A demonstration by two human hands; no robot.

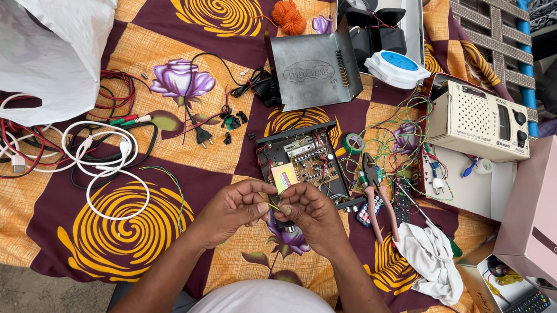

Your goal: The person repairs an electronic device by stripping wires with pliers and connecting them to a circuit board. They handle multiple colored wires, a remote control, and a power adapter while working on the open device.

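Two hands: both are working at picture centre, fingertips meeting over a thin yellow-green wire (274, 206).
Left hand (231, 210): its grip is pinching together on the wire's end, thumb against forefinger.
Right hand (313, 213): its grip is closing on the same wire; a small dark part is showing beneath the palm, too hidden to identify.
Wire's place: it is hanging between the two hands, just at 6 o'clock of the open circuit chassis (304, 161).
At 3 o'clock: pink-handled pliers (374, 198) are lying beside a white rag (430, 259).
At 9 o'clock: white cables (101, 158) are coiling on the patterned cloth (126, 231).
At 1 o'clock: a cream radio (477, 120) is resting.
At 12 o'clock: a grey metal cover (312, 71) is leaning.
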